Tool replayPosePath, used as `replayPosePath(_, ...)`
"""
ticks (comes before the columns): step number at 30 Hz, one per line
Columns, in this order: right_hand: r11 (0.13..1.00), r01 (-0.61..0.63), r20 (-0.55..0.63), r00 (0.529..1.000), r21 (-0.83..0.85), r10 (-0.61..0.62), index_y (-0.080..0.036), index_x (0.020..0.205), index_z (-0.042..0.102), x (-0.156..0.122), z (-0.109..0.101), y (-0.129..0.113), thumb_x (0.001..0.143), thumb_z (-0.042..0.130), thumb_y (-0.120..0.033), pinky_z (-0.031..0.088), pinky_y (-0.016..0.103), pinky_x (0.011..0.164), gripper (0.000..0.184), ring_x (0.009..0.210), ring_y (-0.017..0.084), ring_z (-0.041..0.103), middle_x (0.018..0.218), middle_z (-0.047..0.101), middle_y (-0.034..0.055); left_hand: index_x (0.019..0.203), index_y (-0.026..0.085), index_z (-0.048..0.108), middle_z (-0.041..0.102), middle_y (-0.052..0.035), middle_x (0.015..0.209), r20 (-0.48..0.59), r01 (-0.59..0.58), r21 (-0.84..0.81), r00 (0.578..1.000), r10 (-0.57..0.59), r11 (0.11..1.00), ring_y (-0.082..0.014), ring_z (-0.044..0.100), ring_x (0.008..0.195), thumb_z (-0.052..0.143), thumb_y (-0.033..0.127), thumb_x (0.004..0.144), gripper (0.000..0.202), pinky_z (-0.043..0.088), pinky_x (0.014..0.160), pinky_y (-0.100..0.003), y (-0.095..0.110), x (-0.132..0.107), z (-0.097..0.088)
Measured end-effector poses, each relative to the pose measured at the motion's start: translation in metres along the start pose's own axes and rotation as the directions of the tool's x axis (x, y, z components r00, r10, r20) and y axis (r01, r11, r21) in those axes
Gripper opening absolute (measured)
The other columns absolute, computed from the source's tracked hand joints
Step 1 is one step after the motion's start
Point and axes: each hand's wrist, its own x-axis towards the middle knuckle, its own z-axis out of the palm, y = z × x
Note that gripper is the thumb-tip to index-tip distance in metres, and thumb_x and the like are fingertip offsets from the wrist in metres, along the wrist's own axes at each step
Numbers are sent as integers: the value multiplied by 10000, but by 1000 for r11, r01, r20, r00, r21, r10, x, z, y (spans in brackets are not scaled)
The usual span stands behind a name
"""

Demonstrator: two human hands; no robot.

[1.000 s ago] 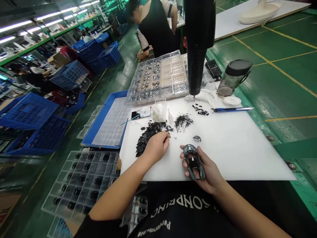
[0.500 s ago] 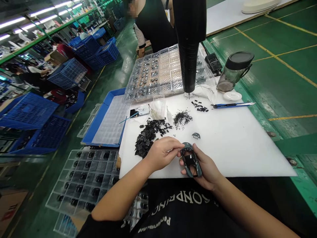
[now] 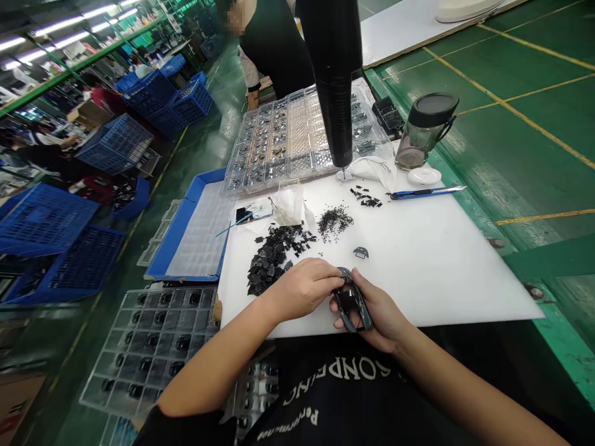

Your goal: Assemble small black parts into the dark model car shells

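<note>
My right hand [image 3: 382,313] is closed around a dark grey toy car body [image 3: 352,305], with the thumb along one side and fingertips under the other. Openings show in the shell, and a glossy black part sits in its middle. My left hand [image 3: 309,286] is closed in a pinch at the far end of the car body, its fingertips over an opening; anything between them is hidden. Just beyond the hands, a small dark curved car part [image 3: 361,252] lies on the white work surface [image 3: 418,266]. Beside my left hand is a heap of black plastic pieces [image 3: 266,266].
A black electric screwdriver [image 3: 341,118] hangs over the table. Behind it stands a clear compartment tray [image 3: 297,168] of parts. Tiny black pieces [image 3: 335,221], a blue cutter [image 3: 427,192] and a lidded jar [image 3: 423,133] are around it. A blue tray [image 3: 186,275] sits left; a person [image 3: 279,52] stands beyond.
My left fingertips have moved from the car body's far edge inward over its opening. The car body has tilted slightly in my right hand. The whole view has shifted a little.
</note>
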Motion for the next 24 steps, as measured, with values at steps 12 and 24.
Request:
replayPosePath(12, 983, -175, 239, 953, -58, 184, -117, 1139, 627, -12, 5, -19, 977, 443, -480, 571, 251, 463, 438, 576, 184, 685, 772, 691, 89, 1401, 275, 440, 601, -120, 1318, 246, 264, -524, 957, -152, 810, -249, 565, 1234, 718, 308, 816, 649, 450, 1049, -399, -6, 4, -29)
replayPosePath(24, 51, 490, 383, 738, -870, -555, -309, 1158, 626, -30, -3, -17, 838, 696, -302, 483, 465, 950, 328, 1100, 304, 580, 1207, 604, 91, 1324, 243, 482, 661, -121, 1218, 216, 465, -581, 880, -424, 668, -254, 600, 1181, 789, 374, 736, 676, 441, 1033, -419, -1, -3, -23)
